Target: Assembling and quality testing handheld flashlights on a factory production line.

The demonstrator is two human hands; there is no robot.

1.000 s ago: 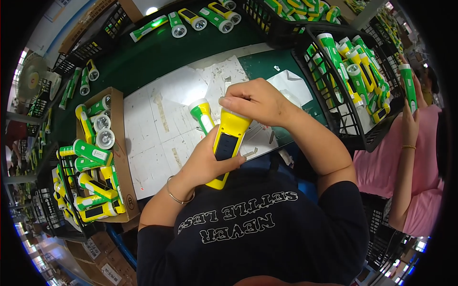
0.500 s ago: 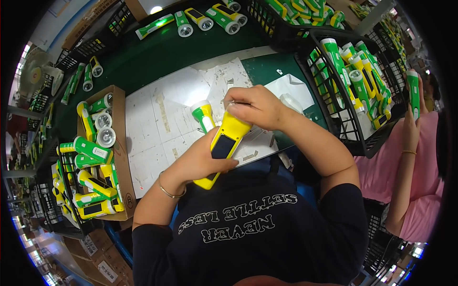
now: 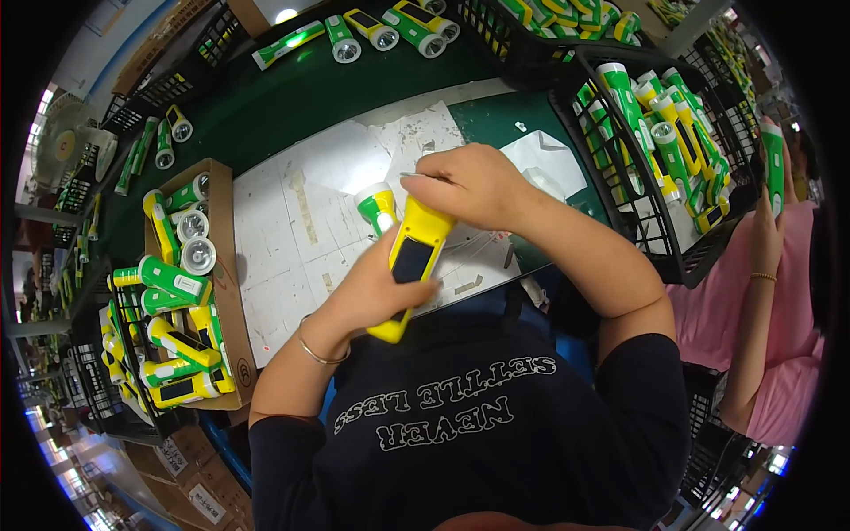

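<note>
- cardboard box (image 3: pixel 228 292) stands at the left, filled with green and yellow torches (image 3: pixel 173 280), which lie in different directions.
- white board (image 3: pixel 274 257) lies on the green table (image 3: pixel 266 102), with a bright patch of light on it.
- left hand (image 3: pixel 363 285) is grasping the body of a yellow torch (image 3: pixel 412 261); its thumb, a little blurred, lies across the dark panel.
- second torch (image 3: pixel 377 208), with white head, is just behind the left hand; i cannot tell whether this hand holds it also.
- yellow torch is tilted above the near edge of the board, between both hands.
- right hand (image 3: pixel 469 186) is clenched around the head end of the yellow torch, and hides most of it.
- white sheet (image 3: pixel 553 164) lies beyond the right forearm.
- black crate (image 3: pixel 686 265) holds more torches.
- co-worker's hand (image 3: pixel 768 226) at far right holds a green torch (image 3: pixel 776 164) upright.
</note>
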